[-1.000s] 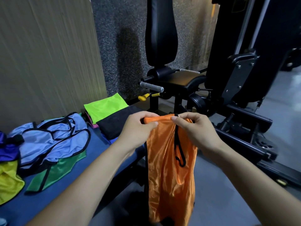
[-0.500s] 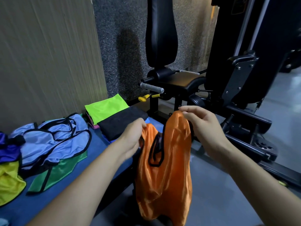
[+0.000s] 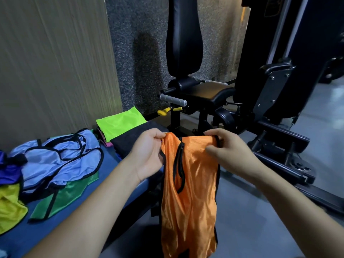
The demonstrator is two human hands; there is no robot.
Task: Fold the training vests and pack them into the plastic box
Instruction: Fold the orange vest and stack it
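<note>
Orange vest (image 3: 193,183), hem cut off below, pinched by left hand (image 3: 149,155) and seemingly right hand (image 3: 229,148).

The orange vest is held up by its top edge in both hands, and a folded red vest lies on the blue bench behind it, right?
Not quite. Both the left hand and right hand do hold the orange vest by its top edge, but the head view shows the folded vest on the blue bench is lime green, not red.

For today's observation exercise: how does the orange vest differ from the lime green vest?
The orange vest hangs unfolded, gripped by the left hand and right hand; the lime green vest lies folded flat on the blue bench, untouched. Both are bright, shiny fabric.
</note>
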